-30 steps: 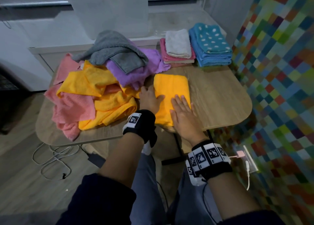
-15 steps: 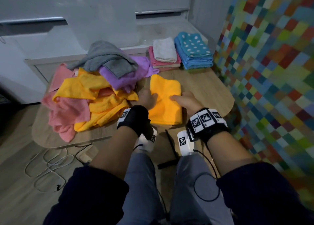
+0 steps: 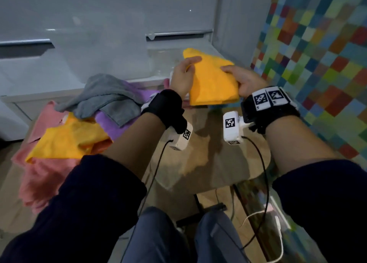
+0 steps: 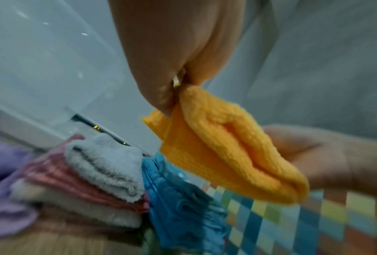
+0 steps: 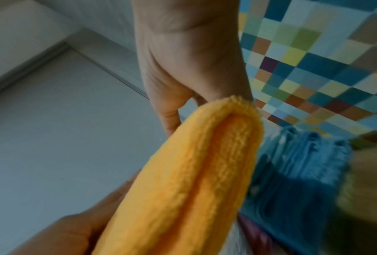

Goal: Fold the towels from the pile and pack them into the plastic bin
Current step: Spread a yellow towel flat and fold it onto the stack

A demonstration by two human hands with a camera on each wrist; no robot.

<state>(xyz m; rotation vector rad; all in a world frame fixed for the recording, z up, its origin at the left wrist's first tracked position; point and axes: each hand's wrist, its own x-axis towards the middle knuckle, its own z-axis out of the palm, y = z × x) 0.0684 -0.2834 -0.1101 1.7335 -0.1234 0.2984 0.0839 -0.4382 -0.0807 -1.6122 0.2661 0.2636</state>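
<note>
Wooden tabletop point(image 3: 218, 163) with rounded corners carries everything; its near right portion is bare. Unfolded pile point(image 3: 65, 135) covers the left half of the tabletop: pink towels point(image 3: 39, 175) at the bottom along the left edge, a loose orange towel point(image 3: 67, 141) on them, a purple towel point(image 3: 111, 123) behind that, a grey towel point(image 3: 107, 95) draped on top toward the far edge. Clear plastic bin point(image 3: 160, 64) sits past the far edge on the white cabinet ledge, translucent, contents not readable. Folded stacks at the far right corner of the tabletop, seen from the left wrist: blue polka-dot towels point(image 4: 183, 207) at right, touching the stack beside them, where a white towel point(image 4: 104, 165) lies on a pink folded towel point(image 4: 78, 186) on a cream one point(image 4: 73, 207). Folded orange towel point(image 3: 212, 80) is off the tabletop, in the air over the far right corner, above the folded stacks and just in front of the bin, tilted with its far corner highest. Left hand point(image 3: 181, 78) grips its left edge: thumb on top, fingers curled underneath, pinch visible in the left wrist view. Right hand point(image 3: 244, 82) grips the right edge the same way, thumb on top, fingers wrapped below. Both grasps firm; towel's folded layers stay together, rounded fold edge facing the right wrist camera. Black wrist bands with printed marker tags on both wrists, white camera modules below them, cables trailing down toward the lap.
</note>
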